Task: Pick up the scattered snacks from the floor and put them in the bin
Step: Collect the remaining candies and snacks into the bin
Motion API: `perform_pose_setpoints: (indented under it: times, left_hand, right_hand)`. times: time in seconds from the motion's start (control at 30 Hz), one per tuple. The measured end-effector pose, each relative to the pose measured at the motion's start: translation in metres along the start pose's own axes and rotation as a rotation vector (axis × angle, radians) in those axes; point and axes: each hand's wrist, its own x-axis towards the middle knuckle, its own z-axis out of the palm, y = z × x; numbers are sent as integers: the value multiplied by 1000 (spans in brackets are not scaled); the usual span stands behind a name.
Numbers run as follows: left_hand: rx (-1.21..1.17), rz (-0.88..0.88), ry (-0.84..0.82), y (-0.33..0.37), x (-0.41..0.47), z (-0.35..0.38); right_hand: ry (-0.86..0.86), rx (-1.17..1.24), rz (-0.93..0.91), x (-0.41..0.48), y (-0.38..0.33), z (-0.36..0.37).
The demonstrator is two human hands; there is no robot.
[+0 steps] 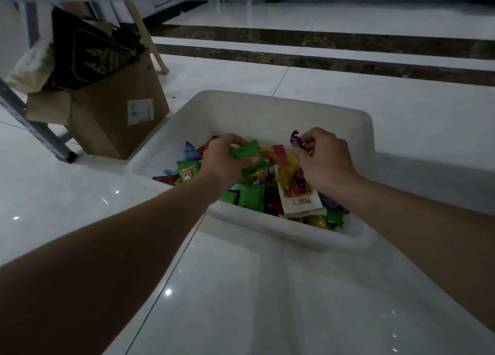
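A white plastic bin [267,108] stands on the pale tiled floor, holding a heap of several wrapped snacks [273,191] in green, red, yellow and purple. Over the heap, my left hand [222,156] grips green snack packets [250,158] with curled fingers. My right hand [325,156] pinches a small purple wrapped candy [295,140] above the bin's right half. A white pouch with orange print [300,202] lies near the bin's front wall. No snack is visible on the floor around the bin.
An open cardboard box [112,119] stuffed with dark packaging stands to the left of the bin, beside a grey metal frame leg [29,119]. A wooden leg [150,38] leans behind it. Dark marble strips [321,52] cross the floor farther back.
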Motion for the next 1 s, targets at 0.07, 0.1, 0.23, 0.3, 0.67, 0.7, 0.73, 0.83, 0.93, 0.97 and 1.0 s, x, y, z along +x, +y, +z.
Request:
perform_pose_setpoints:
  times: [0.07,0.1,0.23,0.3,0.67,0.7,0.73,0.83,0.93,0.97,1.0]
  left_hand:
    - [14,-5,2,-4,10,1]
    - [16,-16,-1,-7,15,2]
    - [24,-28,1,-17,21,6]
    - [53,-18,7,-20,18,4]
    - [284,57,70,-7,-45,-32]
    - [296,61,79,-6,-55,-36]
    - [306,64,91,-7,-65,-40]
    - [363,60,160,-14,-96,-61]
    - [422,-14,232,-27,-126,-88]
    - [423,-46,254,-31,-136,-97]
    - [420,-74,269,-36,-147,-106]
  right_hand:
    - [0,-24,30,11,5,0]
    - [2,-34,45,15,7,1]
    - [4,-72,83,26,14,4]
    - [-4,-64,104,21,16,7]
    - [-11,-84,-214,-44,-21,7]
    - [-24,-79,-253,-51,-26,9]
    - [-38,-71,-288,-57,-31,13]
    - [-96,-32,-356,-75,-49,25]
    - [-158,25,-377,-93,-71,43]
    - [-179,45,-384,-100,-78,50]
    - [-200,63,-387,-107,-85,57]
